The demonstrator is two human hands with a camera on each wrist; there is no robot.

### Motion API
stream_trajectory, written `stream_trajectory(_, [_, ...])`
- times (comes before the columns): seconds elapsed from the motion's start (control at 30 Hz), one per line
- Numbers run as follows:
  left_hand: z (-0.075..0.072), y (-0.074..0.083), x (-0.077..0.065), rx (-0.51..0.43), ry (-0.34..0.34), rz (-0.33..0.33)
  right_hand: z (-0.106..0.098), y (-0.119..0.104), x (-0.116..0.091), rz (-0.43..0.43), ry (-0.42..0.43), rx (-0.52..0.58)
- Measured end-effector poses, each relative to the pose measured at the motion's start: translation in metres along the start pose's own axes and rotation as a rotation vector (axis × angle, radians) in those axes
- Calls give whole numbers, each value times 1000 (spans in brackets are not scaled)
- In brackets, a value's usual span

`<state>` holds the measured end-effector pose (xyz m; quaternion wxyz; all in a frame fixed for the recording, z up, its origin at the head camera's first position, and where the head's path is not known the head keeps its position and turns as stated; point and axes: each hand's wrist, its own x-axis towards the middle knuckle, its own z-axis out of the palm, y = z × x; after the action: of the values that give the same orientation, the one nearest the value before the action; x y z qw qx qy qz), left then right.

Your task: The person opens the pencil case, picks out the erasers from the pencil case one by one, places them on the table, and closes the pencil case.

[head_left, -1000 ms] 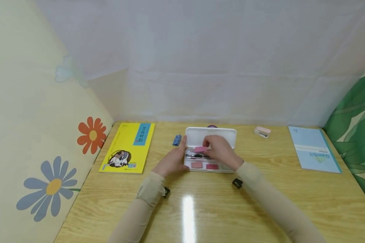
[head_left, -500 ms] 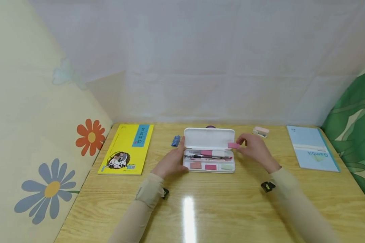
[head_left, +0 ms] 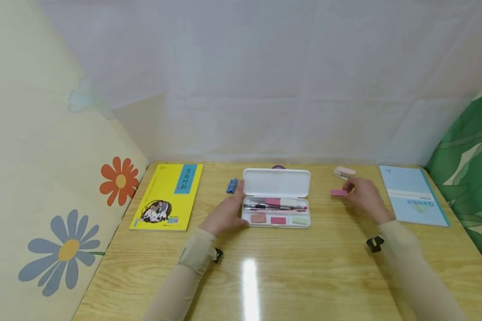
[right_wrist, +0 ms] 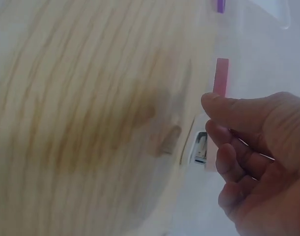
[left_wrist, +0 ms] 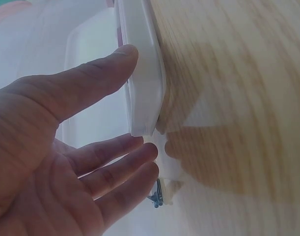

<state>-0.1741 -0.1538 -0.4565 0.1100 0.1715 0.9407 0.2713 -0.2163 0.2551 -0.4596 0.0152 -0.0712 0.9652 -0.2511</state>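
Observation:
A white pencil case stands with its lid (head_left: 277, 183) raised and its tray rim (head_left: 279, 226) towards me. Inside lie several pens (head_left: 265, 207) and small blocks, among them a dark pink block (head_left: 278, 220) and a pale green block (head_left: 299, 220). At the case's left end is my left hand (head_left: 224, 215); its thumb touches the front side and its extended fingers lie beside the end. To the right of the case, my right hand (head_left: 363, 196) pinches a pink eraser (head_left: 338, 192) between thumb and index finger. The right wrist view shows this eraser (right_wrist: 221, 76) raised above the tabletop.
A pink and white stapler (head_left: 345, 172) lies just behind the right hand. A yellow book (head_left: 166, 196) is at far left, a light blue booklet (head_left: 413, 196) at far right. A small blue object (head_left: 232, 186) sits left of the case; a purple thing (head_left: 278, 167) shows behind the lid.
My right hand has carried the pink eraser rightwards, from over the pencil case to near the stapler. The case's contents are now uncovered. My left hand has stayed at the case.

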Motion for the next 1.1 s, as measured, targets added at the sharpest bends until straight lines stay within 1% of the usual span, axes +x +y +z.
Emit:
stream_trajectory(0.13, [0,0,1,6,-5,-6,3,2,4,50,-44,-2])
stream_trajectory(0.17, [0,0,1,6,-6,-7,3,2,5,51,-53,-8])
stream_trajectory(0.37, [0,0,1,4,-9,-7,5,4,9,25,-83,-12])
stream_trajectory(0.63, [0,0,1,-2,-10,-22,3,6,11,-42,-112,-17])
stream_trajectory(0.73, [0,0,1,2,-7,-20,3,6,11,-37,-118,-11])
stream_trajectory(0.83, [0,-1,1,6,-8,-17,3,3,10,3,-131,-10])
stream_trajectory(0.9, [0,-1,1,7,-11,-19,3,0,8,35,-122,-26])
stream_trajectory(0.97, [1,-1,1,11,-15,-20,3,-6,6,43,-99,-43])
stream_trajectory(1.03, [1,-1,1,12,-11,-15,2,-13,2,17,-65,-55])
stream_trajectory(1.1, [0,-1,1,14,-5,-8,3,-23,0,-44,-21,-57])
